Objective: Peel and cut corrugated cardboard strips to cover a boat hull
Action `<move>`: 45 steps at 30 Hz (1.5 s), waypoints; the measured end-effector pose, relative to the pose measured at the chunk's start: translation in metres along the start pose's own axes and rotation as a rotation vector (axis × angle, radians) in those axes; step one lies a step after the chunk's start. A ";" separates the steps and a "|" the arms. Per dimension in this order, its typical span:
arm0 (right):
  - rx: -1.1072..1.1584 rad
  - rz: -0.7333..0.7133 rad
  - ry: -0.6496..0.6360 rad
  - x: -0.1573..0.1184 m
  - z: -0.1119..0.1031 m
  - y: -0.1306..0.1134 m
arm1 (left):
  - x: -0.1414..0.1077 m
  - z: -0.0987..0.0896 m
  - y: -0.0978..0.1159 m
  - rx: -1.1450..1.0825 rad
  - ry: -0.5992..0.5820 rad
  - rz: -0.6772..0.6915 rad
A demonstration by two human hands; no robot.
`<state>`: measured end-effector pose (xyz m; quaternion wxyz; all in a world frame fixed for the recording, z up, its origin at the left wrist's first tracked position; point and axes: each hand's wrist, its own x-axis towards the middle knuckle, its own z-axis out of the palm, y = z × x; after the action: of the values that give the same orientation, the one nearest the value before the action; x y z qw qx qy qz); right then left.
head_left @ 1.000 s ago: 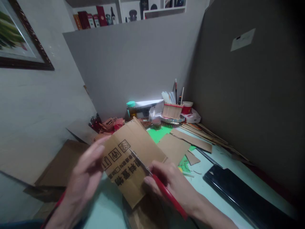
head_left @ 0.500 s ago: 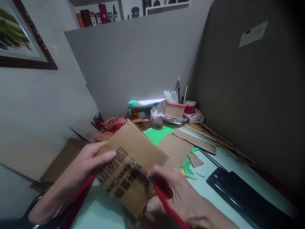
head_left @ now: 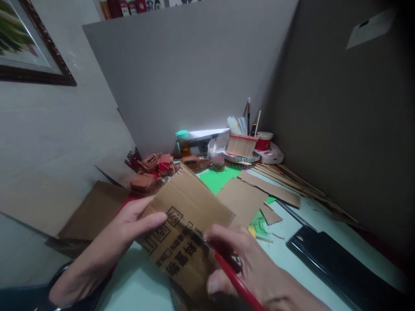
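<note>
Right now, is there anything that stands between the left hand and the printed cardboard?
Nothing visible does: the left hand holds the printed cardboard at its left edge. The right hand, with the red scissors, is on the opposite side.

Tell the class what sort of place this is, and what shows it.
Probably a craft corner: red-handled scissors in the right hand, with loose cardboard pieces and thin strips on the table.

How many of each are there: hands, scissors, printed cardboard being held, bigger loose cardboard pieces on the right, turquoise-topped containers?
Bare left hand and bare right hand: 2
Red-handled scissors: 1
Printed brown cardboard: 1
Flat brown cardboard sheet, long brown strip, triangular brown scrap: 3
Turquoise-topped container: 1
Total: 8
</note>
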<state>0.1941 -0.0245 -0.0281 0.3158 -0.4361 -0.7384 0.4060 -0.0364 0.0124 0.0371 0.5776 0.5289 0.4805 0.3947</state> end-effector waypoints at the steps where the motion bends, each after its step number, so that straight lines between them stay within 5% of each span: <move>1: 0.013 0.001 0.000 0.001 0.001 0.000 | 0.000 0.000 0.000 0.008 -0.006 -0.002; 7: 0.047 0.046 0.020 0.005 0.005 -0.003 | 0.003 0.000 -0.002 0.040 -0.018 -0.003; 14: -0.050 -0.061 -0.019 0.006 0.002 -0.005 | 0.002 -0.004 -0.011 0.007 -0.040 -0.010; 21: -0.127 0.067 -0.002 0.000 -0.001 -0.001 | 0.001 -0.002 -0.011 0.063 -0.109 -0.032; 36: -0.043 -0.182 0.051 0.003 0.008 -0.004 | -0.004 -0.008 -0.014 0.056 -0.163 0.023; 45: -0.059 -0.042 0.022 -0.006 0.010 0.004 | -0.005 -0.006 -0.013 0.059 -0.170 0.013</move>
<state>0.1901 -0.0315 -0.0370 0.3192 -0.4341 -0.7556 0.3724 -0.0436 0.0074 0.0254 0.5978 0.5806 0.4376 0.3377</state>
